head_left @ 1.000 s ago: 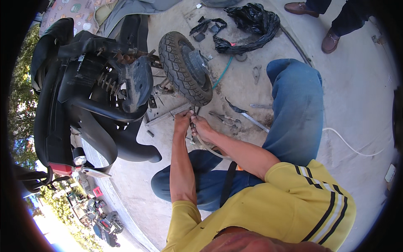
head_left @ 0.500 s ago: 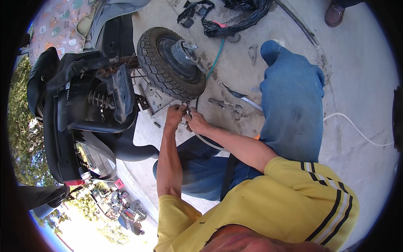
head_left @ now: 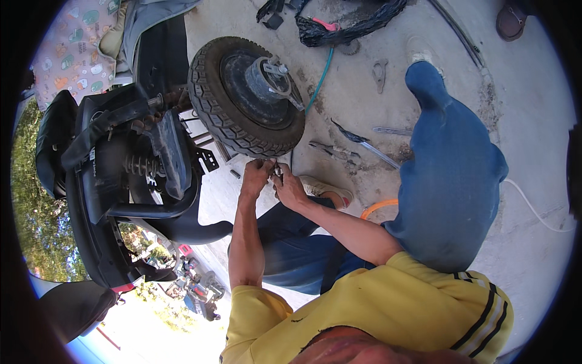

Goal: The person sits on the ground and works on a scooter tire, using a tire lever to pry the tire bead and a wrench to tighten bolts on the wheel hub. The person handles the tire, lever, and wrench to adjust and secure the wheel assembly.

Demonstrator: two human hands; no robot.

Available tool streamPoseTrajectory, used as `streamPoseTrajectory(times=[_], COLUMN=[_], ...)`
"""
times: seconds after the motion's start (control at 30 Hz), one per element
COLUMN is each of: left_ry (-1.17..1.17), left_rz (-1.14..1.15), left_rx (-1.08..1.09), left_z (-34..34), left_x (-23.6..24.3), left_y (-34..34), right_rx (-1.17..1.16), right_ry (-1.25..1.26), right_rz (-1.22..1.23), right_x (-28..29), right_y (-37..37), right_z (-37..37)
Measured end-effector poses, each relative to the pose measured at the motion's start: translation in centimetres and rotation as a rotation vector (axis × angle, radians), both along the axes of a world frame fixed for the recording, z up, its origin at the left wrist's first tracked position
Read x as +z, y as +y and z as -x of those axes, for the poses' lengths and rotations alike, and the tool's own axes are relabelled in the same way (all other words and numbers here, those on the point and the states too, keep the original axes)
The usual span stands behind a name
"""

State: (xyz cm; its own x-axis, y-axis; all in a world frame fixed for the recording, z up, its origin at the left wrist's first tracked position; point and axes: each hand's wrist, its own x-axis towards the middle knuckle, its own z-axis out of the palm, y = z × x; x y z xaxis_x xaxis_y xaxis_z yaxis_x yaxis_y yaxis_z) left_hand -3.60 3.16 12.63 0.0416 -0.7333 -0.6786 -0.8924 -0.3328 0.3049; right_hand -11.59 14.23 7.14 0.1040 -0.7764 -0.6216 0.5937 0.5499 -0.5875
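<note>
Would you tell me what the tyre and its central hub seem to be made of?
The tyre looks like matte black rubber, judging by its chunky moulded tread. The hub is probably metal, from its dull grey, grimy face; any coating is unclear.

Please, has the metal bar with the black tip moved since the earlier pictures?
No; the bar lies the same way beside the dirty tool on the floor, with no visible shift.

Small white lettering point(head_left: 94, 165) on a black scooter panel point(head_left: 107, 191)
</note>
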Motion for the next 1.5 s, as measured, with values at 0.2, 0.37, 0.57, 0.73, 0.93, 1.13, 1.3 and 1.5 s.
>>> streamPoseTrajectory(times=[0.2, 0.37, 0.57, 0.73, 0.93, 1.13, 1.3, 1.5], left_ry=[0.083, 0.070, 0.071, 0.120, 0.059, 0.045, 0.070, 0.089], left_rz=[-0.092, -0.078, -0.080, -0.060, -0.073, -0.097, -0.137, -0.162], left_rx=[0.040, 0.006, -0.009, -0.009, -0.002, 0.022, 0.093, 0.105], left_z=[0.7, 0.6, 1.4, 1.0, 1.1, 0.1, -0.7, 0.4], left_x=[0.3, -0.2, 0.3, -0.1, 0.1, -0.4, -0.9, -0.1], left_y=[-1.0, -1.1, -1.2, -1.1, -1.3, -1.2, -1.5, -1.2], right_rx=[0.010, 0.042, 0.001, -0.009, -0.010, -0.013, -0.027, -0.035], right_ry=[0.123, 0.241, 0.318, 0.326, 0.290, 0.237, 0.284, 0.291], right_rz=[0.059, 0.073, 0.103, 0.105, 0.102, 0.097, 0.102, 0.112], right_x=[-1.9, -2.4, -3.0, -3.1, -2.6, -2.0, -2.0, -1.8], right_y=[0.1, 0.4, 0.6, 0.6, 0.4, 0.4, 0.5, 0.7], right_z=[-1.9, -2.3, -2.9, -3.2, -2.4, -1.7, -1.7, -1.5])
